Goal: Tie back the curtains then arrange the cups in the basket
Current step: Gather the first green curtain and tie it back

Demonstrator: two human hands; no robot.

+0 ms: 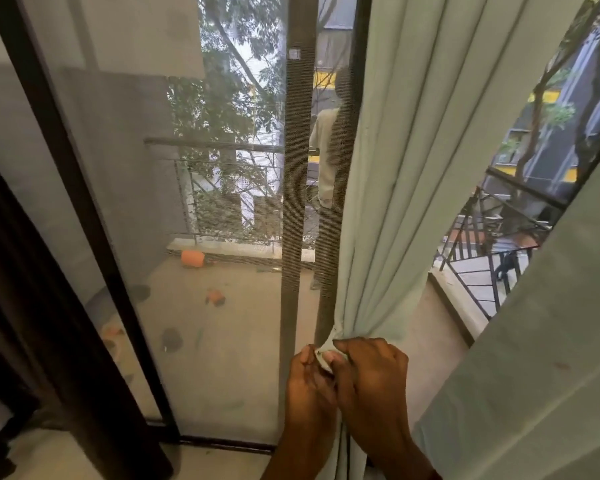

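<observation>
- The left hand and right hand are pressed together just right of the door post, low down. The fingers of both are curled and pinch a short pale tie between them.
- The tie sits at the waist of the pale green curtain, which is bunched into tight folds there and hangs right beside the door post.
- A second curtain hangs loose, well to the right of the door post.
- Beyond the door post lies the balcony floor, where a person stands.
- This looks like the first step, with the knot half made. The next move calls for pulling the ends snug without letting the folds slip.
- The cups and basket are not in view.
</observation>
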